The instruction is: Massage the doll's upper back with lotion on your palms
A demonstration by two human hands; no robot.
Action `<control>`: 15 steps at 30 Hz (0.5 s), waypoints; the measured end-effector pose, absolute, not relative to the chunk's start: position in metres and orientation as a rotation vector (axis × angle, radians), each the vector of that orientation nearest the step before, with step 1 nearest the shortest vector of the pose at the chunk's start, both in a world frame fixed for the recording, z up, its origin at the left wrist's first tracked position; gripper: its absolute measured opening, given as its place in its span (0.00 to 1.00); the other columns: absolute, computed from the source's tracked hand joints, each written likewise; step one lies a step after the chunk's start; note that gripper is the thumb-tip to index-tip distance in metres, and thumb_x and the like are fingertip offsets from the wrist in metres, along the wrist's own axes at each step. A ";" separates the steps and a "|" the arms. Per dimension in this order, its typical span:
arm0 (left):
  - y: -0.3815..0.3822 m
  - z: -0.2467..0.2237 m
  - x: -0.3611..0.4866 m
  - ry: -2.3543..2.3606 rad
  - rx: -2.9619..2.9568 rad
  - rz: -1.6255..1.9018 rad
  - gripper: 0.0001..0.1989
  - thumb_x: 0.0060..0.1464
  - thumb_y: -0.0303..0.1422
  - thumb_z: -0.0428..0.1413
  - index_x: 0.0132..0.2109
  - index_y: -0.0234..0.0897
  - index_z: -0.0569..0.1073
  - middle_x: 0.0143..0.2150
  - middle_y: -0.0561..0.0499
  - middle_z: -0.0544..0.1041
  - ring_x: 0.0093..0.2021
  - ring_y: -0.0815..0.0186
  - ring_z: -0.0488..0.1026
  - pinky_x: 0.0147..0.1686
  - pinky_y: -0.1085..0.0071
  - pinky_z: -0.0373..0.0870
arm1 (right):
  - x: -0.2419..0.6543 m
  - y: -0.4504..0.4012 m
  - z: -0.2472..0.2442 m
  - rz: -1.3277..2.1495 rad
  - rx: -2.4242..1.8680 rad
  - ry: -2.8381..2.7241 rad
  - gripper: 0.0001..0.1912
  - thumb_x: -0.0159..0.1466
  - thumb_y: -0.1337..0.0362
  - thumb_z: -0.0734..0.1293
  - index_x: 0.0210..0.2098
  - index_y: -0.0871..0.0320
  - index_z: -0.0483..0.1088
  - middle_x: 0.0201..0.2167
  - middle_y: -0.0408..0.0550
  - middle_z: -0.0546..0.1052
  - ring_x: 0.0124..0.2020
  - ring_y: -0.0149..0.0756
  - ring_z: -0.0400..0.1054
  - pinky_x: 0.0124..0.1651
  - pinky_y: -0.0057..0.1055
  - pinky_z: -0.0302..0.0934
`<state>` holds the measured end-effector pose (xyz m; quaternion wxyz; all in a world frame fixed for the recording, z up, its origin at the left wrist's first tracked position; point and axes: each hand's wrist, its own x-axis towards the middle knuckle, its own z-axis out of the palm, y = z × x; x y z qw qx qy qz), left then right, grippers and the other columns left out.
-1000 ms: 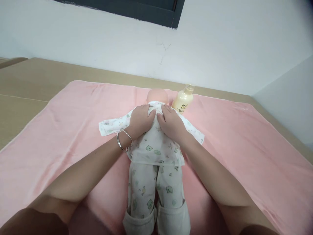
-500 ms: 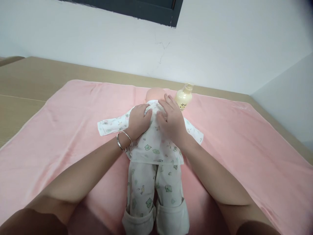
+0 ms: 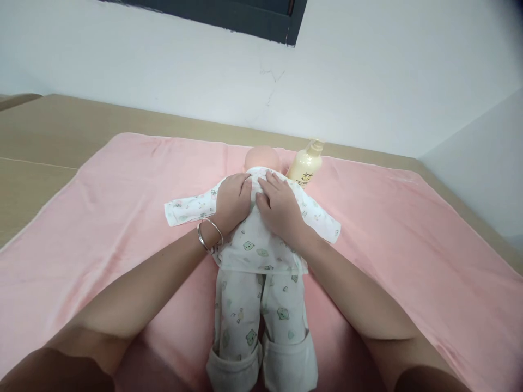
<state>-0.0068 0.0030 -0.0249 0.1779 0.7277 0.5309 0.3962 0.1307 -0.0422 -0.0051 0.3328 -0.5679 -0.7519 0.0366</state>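
A baby doll (image 3: 262,156) lies on a pink blanket, its bald head away from me. It wears a white printed top (image 3: 253,245) with long sleeves and matching trousers (image 3: 241,310) with turned-up cuffs. My left hand (image 3: 233,201), with silver bangles at the wrist, rests on the upper left of the top, its fingers laid over the cloth. On the upper right of the top lies my right hand (image 3: 281,209), fingers spread and flat. Both palms are hidden against the cloth. Just beyond my right hand a pale yellow pump bottle (image 3: 306,164) stands beside the doll's head.
The pink blanket (image 3: 400,234) covers much of the wooden table (image 3: 73,122). Behind the table rises a white wall (image 3: 347,71) with a dark frame (image 3: 245,16) at the top. Another wall meets it at the right.
My right hand has slid left and a little toward me, off the doll's right shoulder onto its upper torso. More of the right sleeve and the bottle shows. My left hand has hardly moved.
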 end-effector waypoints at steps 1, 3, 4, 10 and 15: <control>0.003 -0.025 -0.007 1.498 2.062 1.121 0.23 0.65 0.38 0.39 0.45 0.36 0.78 0.51 0.41 0.82 0.55 0.54 0.76 0.61 0.54 0.70 | 0.131 -0.042 -0.005 0.115 -1.480 -1.979 0.21 0.68 0.66 0.56 0.55 0.60 0.73 0.64 0.60 0.72 0.70 0.52 0.61 0.71 0.61 0.55; 0.003 -0.025 -0.007 1.493 2.056 1.118 0.22 0.65 0.38 0.40 0.45 0.36 0.78 0.51 0.41 0.82 0.54 0.54 0.76 0.61 0.54 0.70 | 0.133 -0.041 -0.003 0.138 -1.454 -1.960 0.21 0.68 0.65 0.57 0.57 0.60 0.72 0.65 0.60 0.71 0.70 0.51 0.60 0.72 0.59 0.55; 0.003 -0.025 -0.007 1.490 2.051 1.116 0.22 0.65 0.38 0.40 0.45 0.36 0.79 0.51 0.41 0.82 0.54 0.54 0.76 0.61 0.54 0.70 | 0.134 -0.042 -0.002 0.136 -1.438 -1.932 0.22 0.68 0.64 0.57 0.58 0.60 0.71 0.66 0.60 0.70 0.71 0.50 0.60 0.72 0.57 0.55; 0.002 -0.023 -0.006 1.509 2.027 1.089 0.23 0.65 0.37 0.41 0.51 0.33 0.78 0.55 0.40 0.81 0.57 0.54 0.75 0.63 0.54 0.69 | 0.135 -0.040 -0.002 0.120 -1.491 -2.012 0.22 0.70 0.64 0.56 0.59 0.61 0.71 0.69 0.61 0.67 0.73 0.54 0.55 0.72 0.61 0.53; 0.000 -0.020 -0.008 1.513 2.040 1.042 0.23 0.63 0.35 0.42 0.53 0.34 0.78 0.56 0.41 0.81 0.57 0.54 0.75 0.64 0.55 0.69 | 0.136 -0.040 0.003 0.141 -1.491 -2.056 0.22 0.71 0.62 0.55 0.58 0.61 0.73 0.68 0.60 0.67 0.73 0.55 0.56 0.72 0.61 0.53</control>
